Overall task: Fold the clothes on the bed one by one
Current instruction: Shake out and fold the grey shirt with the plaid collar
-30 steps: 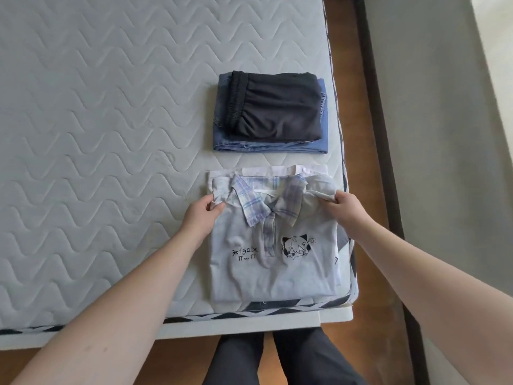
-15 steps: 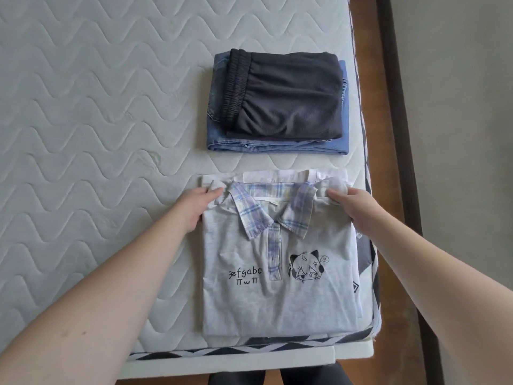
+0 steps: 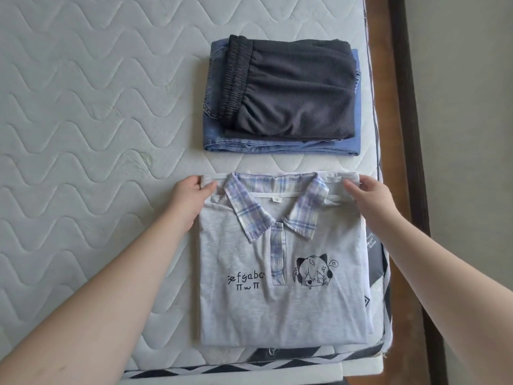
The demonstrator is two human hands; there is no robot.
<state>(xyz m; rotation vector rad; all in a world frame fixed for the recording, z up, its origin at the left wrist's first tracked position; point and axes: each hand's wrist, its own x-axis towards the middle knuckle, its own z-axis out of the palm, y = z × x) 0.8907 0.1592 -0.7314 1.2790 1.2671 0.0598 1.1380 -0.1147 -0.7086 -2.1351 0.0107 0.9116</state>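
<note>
The left hand (image 3: 188, 202) pinches the top left corner of a folded grey shirt (image 3: 283, 273), thumb on top of a white edge and fingers tucked under it. The right hand (image 3: 373, 200) holds the top right corner of the same shirt, with fingers curled over the white edge; whether it truly pinches the cloth or only rests on it is hard to tell. Both forearms reach in from the near side, one on each flank of the shirt. The shirt lies flat and face up near the bed's right corner, folded into a neat rectangle, with its near edge just short of the mattress (image 3: 83, 134) edge. Its plaid collar (image 3: 274, 207) in blue and lilac sits open at the top, and a plaid placket runs down from it. Left of the placket is black lettering, and right of it a small black cartoon face (image 3: 312, 272). Beyond the shirt, apart from it by a strip of quilted mattress, sits a small stack: dark shorts (image 3: 288, 90) with an elastic waistband lie on top of folded blue jeans (image 3: 277, 147). To the right of the shirt runs a brown wooden floor (image 3: 399, 107).
</note>
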